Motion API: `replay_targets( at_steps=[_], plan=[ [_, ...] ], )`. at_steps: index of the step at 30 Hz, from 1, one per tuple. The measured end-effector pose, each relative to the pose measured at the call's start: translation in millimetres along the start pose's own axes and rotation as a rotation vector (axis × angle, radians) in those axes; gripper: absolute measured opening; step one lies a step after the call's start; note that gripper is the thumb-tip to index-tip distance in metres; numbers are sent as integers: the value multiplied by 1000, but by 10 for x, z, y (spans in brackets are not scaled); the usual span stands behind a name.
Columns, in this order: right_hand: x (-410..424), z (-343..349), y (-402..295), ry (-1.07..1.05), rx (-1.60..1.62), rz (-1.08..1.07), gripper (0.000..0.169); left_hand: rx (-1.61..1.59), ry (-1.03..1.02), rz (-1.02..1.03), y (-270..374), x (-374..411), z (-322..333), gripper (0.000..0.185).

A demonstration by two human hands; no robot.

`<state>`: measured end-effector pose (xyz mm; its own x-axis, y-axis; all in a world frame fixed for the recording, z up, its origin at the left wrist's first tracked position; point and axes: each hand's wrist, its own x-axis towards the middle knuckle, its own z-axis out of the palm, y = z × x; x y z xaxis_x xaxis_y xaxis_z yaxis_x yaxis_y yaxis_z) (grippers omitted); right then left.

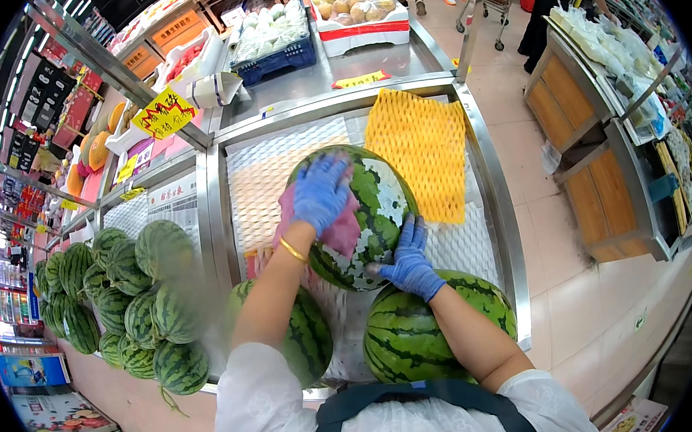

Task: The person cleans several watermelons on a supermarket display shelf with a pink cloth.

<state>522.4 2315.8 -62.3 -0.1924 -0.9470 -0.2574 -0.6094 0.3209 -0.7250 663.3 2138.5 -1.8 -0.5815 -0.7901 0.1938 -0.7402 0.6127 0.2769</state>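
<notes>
A large watermelon (376,207) with pale patches on its rind rests in a metal-framed display bin before me. My left hand (321,193), in a blue glove, presses a pink cloth (342,232) against the melon's upper left side; the fingers are slightly blurred. My right hand (411,261), also gloved in blue, lies spread against the melon's lower right side. Nearer to me are two more large watermelons, one under my left forearm (307,336) and one under my right forearm (393,335). A yellow foam net sheet (418,154) lies just beyond the patchy melon.
Metal rails (499,202) edge the bin, lined with white foam netting (278,142). Several smaller watermelons (139,317) are piled at left. Beyond stand a blue crate (276,58) and a white box of bagged fruit (364,35). A person (555,0) stands at the upper right.
</notes>
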Motion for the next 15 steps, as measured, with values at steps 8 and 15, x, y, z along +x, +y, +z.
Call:
replay_targets(
  at_steps=[8, 15],
  plan=[
    [-3, -25, -19, 27, -32, -55, 139, -333, 52, -72, -18, -32, -182, 30],
    [7, -8, -53, -28, -37, -7, 139, -123, 141, -91, -282, -26, -25, 34]
  ],
)
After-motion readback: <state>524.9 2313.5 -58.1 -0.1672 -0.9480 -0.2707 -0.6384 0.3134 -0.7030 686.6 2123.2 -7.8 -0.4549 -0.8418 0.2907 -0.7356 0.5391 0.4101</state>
